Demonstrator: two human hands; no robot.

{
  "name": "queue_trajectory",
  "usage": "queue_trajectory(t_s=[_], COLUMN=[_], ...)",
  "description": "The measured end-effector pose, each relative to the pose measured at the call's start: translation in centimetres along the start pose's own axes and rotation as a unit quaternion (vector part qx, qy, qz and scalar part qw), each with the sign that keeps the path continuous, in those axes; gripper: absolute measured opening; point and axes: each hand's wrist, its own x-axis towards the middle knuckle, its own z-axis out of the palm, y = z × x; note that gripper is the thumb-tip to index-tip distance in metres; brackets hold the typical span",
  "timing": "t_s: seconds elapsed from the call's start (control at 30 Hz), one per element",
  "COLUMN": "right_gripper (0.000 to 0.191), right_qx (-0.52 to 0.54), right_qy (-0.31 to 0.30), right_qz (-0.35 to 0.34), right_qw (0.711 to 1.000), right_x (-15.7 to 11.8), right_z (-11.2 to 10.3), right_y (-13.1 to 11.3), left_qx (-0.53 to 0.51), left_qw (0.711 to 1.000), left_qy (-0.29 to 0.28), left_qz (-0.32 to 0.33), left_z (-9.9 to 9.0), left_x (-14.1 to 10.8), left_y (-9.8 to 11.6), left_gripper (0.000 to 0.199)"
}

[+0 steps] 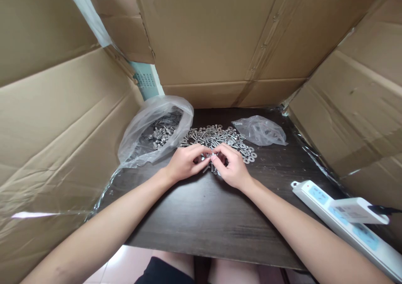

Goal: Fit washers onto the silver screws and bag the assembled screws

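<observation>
My left hand and my right hand meet fingertip to fingertip over the near side of a metal pile. Between them is a small shiny metal fastener, pinched from both sides. It looks like a bolt, but the fingers cover most of it, and I cannot tell whether a nut or washer is on it. Just beyond my hands lies the loose pile of bolts and flat washers. Several bolts lie below my fingertips, partly hidden by them.
To the left, an open clear plastic bag holds more metal fasteners. A smaller clear bag lies at the back right. A white power strip with a plugged-in adapter sits on the right. Cardboard walls surround the dark table.
</observation>
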Motion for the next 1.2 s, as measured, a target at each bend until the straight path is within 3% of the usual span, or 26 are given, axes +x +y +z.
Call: queue_trajectory(t_s=[1.2], right_gripper=[0.017], right_qx=[-0.003], right_qy=[0.013], right_qz=[0.006], right_qw=[1.0], right_x=[0.1], right_z=[0.11], right_y=[-0.07], left_qx=[0.004], left_qw=[1.0], left_qy=[0.006], left_qz=[-0.012], left_z=[-0.02], left_x=[0.04], left_y=[0.06], left_gripper=[0.008])
